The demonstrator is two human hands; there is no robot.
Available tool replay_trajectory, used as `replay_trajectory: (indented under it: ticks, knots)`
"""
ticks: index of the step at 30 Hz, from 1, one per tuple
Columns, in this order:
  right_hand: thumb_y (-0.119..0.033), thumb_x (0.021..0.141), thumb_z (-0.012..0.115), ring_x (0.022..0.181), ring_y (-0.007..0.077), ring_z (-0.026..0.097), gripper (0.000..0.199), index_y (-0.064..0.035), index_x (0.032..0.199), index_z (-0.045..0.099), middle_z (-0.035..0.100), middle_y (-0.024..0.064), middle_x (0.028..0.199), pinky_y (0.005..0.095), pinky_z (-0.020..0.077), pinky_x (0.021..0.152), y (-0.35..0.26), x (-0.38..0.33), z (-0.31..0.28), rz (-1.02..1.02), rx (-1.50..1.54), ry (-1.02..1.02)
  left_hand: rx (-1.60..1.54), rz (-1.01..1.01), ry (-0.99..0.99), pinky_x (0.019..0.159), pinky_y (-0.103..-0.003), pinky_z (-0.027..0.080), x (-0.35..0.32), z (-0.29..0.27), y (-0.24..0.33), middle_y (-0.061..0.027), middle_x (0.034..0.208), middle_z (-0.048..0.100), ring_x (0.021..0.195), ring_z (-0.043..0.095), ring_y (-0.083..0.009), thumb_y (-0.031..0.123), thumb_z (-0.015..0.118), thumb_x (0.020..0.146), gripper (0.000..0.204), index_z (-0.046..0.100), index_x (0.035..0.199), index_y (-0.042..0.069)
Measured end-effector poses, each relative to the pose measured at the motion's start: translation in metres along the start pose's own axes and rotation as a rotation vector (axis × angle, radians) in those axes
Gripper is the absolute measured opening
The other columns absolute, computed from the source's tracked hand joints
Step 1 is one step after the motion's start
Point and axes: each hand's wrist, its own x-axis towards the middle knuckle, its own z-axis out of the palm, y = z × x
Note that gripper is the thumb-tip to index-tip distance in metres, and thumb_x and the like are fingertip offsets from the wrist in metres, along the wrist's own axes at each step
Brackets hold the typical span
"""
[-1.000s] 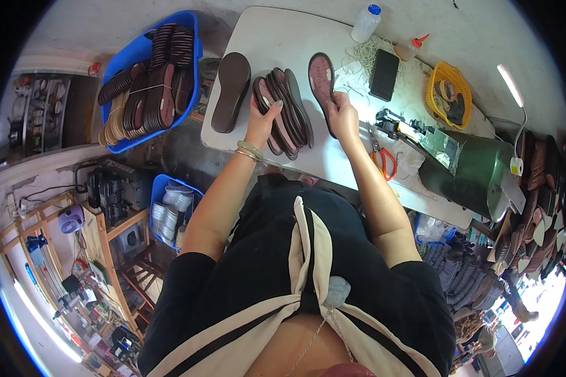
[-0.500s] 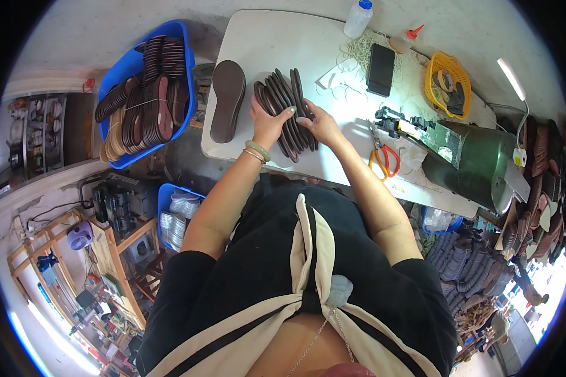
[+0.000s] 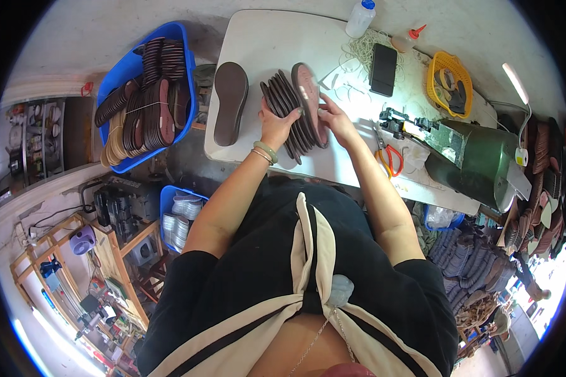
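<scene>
Left hand pressed flat against the near side of a stack of soles, fingers spread and grasping it from the left; right hand closed on the top sole, a reddish one stood on edge at the right end of the stack, pinching it against the rest; stack resting between both hands on the white table, tilted and fanned, not yet squared. Judging by this: most soles already gathered into one bundle, the reddish one being joined to it; one lone brown sole lying flat just left of the left hand, apart from the stack and untouched. Farther left of the left hand, a blue bin full of banded sole bundles; beyond the right hand, loose rubber bands, a black phone, red-handled scissors to its right; no band visible round the held stack, so binding apparently left to do.
</scene>
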Motion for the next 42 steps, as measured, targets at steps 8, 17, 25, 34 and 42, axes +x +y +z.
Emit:
replay_trajectory:
  ticks: [8, 17, 25, 34, 42]
  knots:
    - [-0.024, 0.091, 0.06, 0.126, 0.0266, 0.044, 0.069, 0.0016, 0.144, 0.025, 0.046, 0.0214, 0.133, 0.0353, 0.0345, 0.105, -0.011, -0.001, 0.057, -0.284, -0.193, 0.002, -0.46, -0.037, -0.096, 0.091, -0.034, 0.047, 0.001, 0.0, 0.015, -0.0182, 0.116, 0.06, 0.104, 0.06, -0.0243, 0.033, 0.066, 0.087, 0.062, 0.038, 0.13, -0.003]
    - [-0.013, 0.079, 0.073, 0.132, 0.0358, 0.039, 0.088, 0.0024, 0.145, 0.015, 0.036, 0.0263, 0.141, 0.0403, 0.0304, 0.11, -0.034, -0.072, 0.042, -0.698, -0.745, 0.051, -0.578, 0.456, -0.424, 0.097, -0.033, 0.045, -0.039, -0.038, 0.007, -0.0074, 0.124, 0.059, 0.112, 0.057, -0.0179, 0.016, 0.088, 0.064, 0.081, 0.044, 0.13, 0.002]
    - [-0.024, 0.081, 0.073, 0.101, 0.0445, 0.061, 0.095, 0.0017, 0.146, 0.009, 0.055, 0.0312, 0.119, 0.0452, 0.0509, 0.084, -0.027, -0.081, 0.042, -0.486, -0.947, 0.001, -0.005, 0.698, -0.336, 0.091, -0.037, 0.047, -0.03, -0.041, 0.006, -0.0124, 0.111, 0.065, 0.103, 0.062, -0.0289, 0.032, 0.083, 0.068, 0.071, 0.052, 0.125, 0.005]
    - [-0.069, 0.077, 0.06, 0.072, 0.0324, 0.068, 0.099, 0.0057, 0.135, 0.031, 0.065, 0.0259, 0.083, 0.0381, 0.0534, 0.057, -0.02, -0.042, 0.027, 0.134, -0.856, -0.149, 0.25, 0.207, -0.555, 0.091, -0.044, 0.045, -0.011, -0.02, -0.004, -0.0342, 0.116, 0.055, 0.108, 0.057, -0.043, 0.058, 0.046, 0.091, 0.088, 0.02, 0.142, -0.009]
    - [-0.056, 0.075, 0.071, 0.071, 0.0142, 0.059, 0.076, 0.0007, 0.121, 0.049, 0.062, 0.0079, 0.09, 0.027, 0.048, 0.055, 0.001, -0.052, 0.023, 0.091, -0.269, -0.133, -0.46, 0.061, -0.56, 0.111, -0.032, 0.026, -0.031, -0.026, 0.011, -0.0239, 0.148, 0.028, 0.137, 0.03, -0.0274, 0.046, 0.036, 0.1, 0.077, 0.002, 0.149, -0.003]
